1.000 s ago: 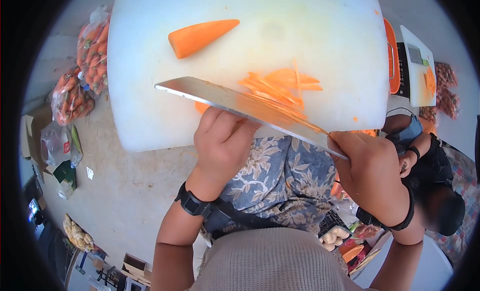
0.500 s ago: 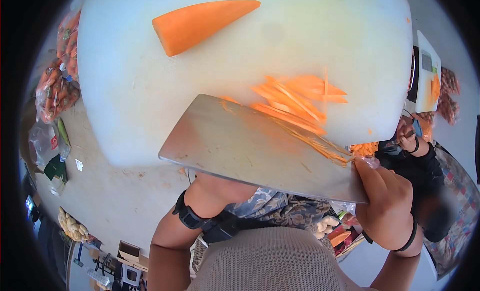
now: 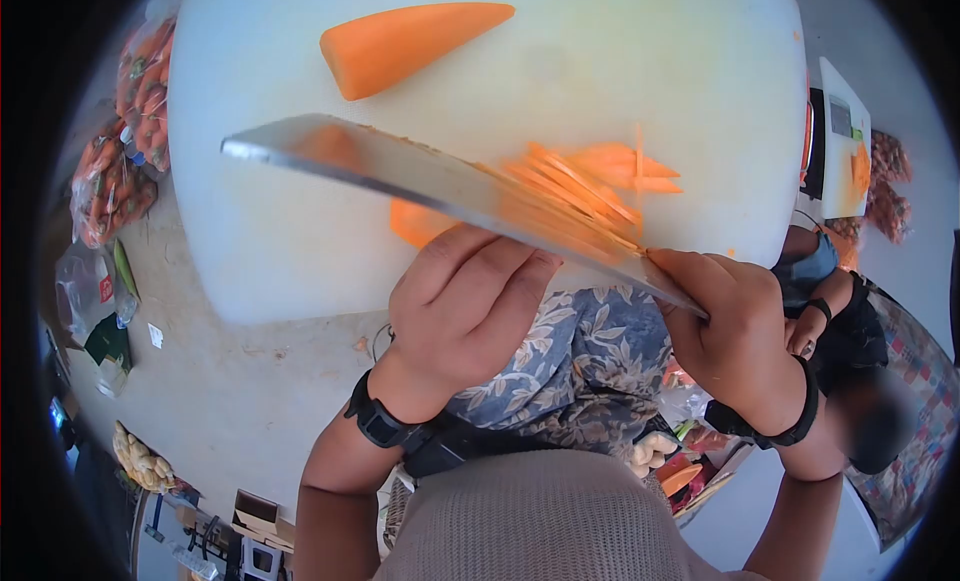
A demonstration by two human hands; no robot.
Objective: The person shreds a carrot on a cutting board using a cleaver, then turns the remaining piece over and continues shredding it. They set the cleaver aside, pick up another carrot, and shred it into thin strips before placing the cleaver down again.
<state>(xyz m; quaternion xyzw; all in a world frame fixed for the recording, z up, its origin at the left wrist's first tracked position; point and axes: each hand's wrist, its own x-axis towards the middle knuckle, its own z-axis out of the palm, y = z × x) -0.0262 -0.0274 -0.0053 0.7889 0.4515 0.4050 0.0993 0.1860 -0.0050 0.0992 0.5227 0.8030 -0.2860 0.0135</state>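
Observation:
My right hand [image 3: 735, 326] is wrapped round the handle end of a wide cleaver [image 3: 400, 176], which is raised and turned edge-on over the board. My left hand [image 3: 465, 306] is curled at the near edge of the white cutting board [image 3: 270, 231]. Its fingers close on an orange carrot piece [image 3: 412, 223], mostly hidden by the hand and blade. Beyond the blade lies a pile of carrot strips and thin slices [image 3: 625, 166]. Some carrot bits cling along the cleaver. A peeled, tapered carrot [image 3: 415, 49] rests at the board's far side.
Bags of carrots [image 3: 105, 186] stand on the floor at left. At right, another person [image 3: 850, 326] sits near a second cutting board [image 3: 840, 141] with carrot on it. A bag of pale vegetables [image 3: 140, 459] lies at lower left.
The cleaver has gone from lying nearly flat to edge-on, its tip swinging up and left. My left hand, mostly hidden under the blade before, now shows with a carrot piece beside it.

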